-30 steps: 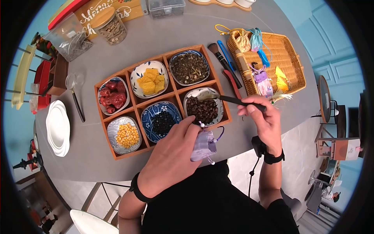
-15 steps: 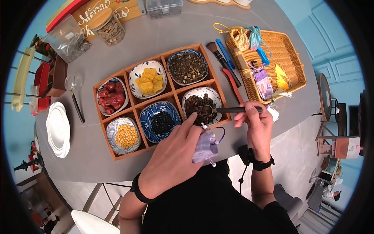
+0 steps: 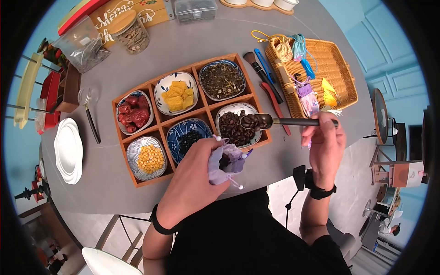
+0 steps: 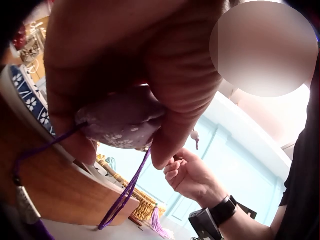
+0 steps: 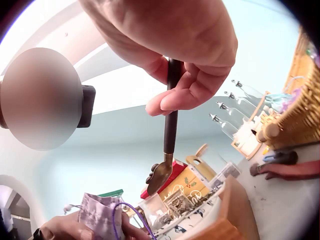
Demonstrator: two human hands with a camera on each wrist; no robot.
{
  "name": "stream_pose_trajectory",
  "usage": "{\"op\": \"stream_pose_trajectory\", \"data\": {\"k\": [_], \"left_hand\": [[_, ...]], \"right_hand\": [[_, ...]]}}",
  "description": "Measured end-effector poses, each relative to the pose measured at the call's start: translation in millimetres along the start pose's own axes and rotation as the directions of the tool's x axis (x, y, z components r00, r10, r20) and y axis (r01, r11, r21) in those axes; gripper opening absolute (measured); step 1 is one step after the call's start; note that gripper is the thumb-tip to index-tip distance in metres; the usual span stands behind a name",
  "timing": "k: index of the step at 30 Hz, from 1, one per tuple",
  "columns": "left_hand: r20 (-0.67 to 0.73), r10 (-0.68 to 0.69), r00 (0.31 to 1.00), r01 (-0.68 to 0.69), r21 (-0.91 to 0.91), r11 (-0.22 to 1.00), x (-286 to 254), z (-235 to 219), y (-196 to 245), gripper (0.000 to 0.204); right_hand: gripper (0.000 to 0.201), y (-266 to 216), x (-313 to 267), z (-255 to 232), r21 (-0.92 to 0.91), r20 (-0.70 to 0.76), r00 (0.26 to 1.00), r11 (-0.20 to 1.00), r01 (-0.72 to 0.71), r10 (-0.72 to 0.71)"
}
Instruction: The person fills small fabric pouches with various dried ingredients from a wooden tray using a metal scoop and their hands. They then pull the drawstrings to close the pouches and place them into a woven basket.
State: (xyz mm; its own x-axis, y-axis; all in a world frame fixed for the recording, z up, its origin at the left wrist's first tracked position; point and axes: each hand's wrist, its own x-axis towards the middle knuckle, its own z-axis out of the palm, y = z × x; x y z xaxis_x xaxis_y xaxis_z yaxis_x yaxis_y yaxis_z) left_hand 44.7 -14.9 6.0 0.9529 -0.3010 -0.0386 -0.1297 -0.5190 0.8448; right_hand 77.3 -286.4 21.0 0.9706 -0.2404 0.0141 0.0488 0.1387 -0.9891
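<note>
My left hand (image 3: 190,181) holds a lavender drawstring pouch (image 3: 214,168) by its side, in front of the wooden box. Its mouth gapes upward, with something dark inside. In the left wrist view, thumb and fingers curl round the flowered pouch (image 4: 122,122), and purple cords hang from it. My right hand (image 3: 326,144) grips the black handle of a spoon (image 3: 293,122). Dark brown beans (image 3: 253,121) heap in the spoon's bowl, which is raised over the right edge of a patterned dish (image 3: 236,108) of similar beans. The right wrist view shows the spoon (image 5: 171,132) above the pouch.
The divided wooden box (image 3: 183,64) also holds dishes of red dates (image 3: 134,114), yellow chunks (image 3: 176,96), dried herbs (image 3: 222,80), corn kernels (image 3: 150,159) and black beans (image 3: 185,143). A wicker basket (image 3: 353,91) with small pouches stands right, beside a brush (image 3: 256,66) and red-handled tool (image 3: 275,105).
The spoon has dipped into the brown beans and come up loaded, moving right with my right hand. My left hand has shifted slightly left and turned the pouch's mouth upward.
</note>
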Motion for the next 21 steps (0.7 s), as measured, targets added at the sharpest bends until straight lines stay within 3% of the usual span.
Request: {"op": "stream_pose_trajectory", "data": {"k": [4,7,10,13,16,18,20,21], "left_hand": [[-0.006,-0.083,0.997,0.082,-0.037,0.996,4.8,-0.1,7.4,0.062],[-0.002,-0.084,0.996,0.084,-0.057,0.995,7.5,2.6,9.8,0.064],[0.014,-0.063,0.998,0.064,-0.077,0.995,8.4,5.4,10.1,0.065],[0.026,-0.053,0.998,0.055,-0.079,0.995,7.0,5.5,4.3,0.065],[0.068,-0.018,0.998,0.021,-0.04,0.999,4.8,3.7,4.5,0.065],[0.103,0.014,0.995,-0.013,-0.015,1.0,5.0,4.1,7.5,0.065],[0.151,0.063,0.987,-0.068,0.024,0.997,5.7,6.0,10.8,0.059],[0.145,0.081,0.986,-0.091,0.066,0.994,6.5,6.7,11.6,0.06]], "right_hand": [[0.023,-28.5,-11.8,4.9,-0.01,0.081,0.993,0.996,0.086,-0.085],[0.016,-43.5,-27.8,19.7,-0.212,0.193,0.981,0.976,0.039,0.003],[0.014,-38.9,-29.5,25.2,-0.195,0.449,0.877,0.938,0.285,-0.174],[0.015,-32.6,-24.2,9.7,-0.075,0.428,0.86,0.937,0.341,-0.279],[0.019,-22.8,-13.4,-2.5,-0.03,0.265,0.933,0.965,0.259,-0.242],[0.016,-11.6,-7.7,-3.3,-0.053,0.25,0.943,0.969,0.24,-0.22],[0.014,-3.1,-6.7,1.1,-0.309,0.241,0.969,0.942,0.133,-0.057],[0.015,1.3,-5.0,2.1,-0.319,0.279,0.96,0.939,0.127,-0.034]]}}
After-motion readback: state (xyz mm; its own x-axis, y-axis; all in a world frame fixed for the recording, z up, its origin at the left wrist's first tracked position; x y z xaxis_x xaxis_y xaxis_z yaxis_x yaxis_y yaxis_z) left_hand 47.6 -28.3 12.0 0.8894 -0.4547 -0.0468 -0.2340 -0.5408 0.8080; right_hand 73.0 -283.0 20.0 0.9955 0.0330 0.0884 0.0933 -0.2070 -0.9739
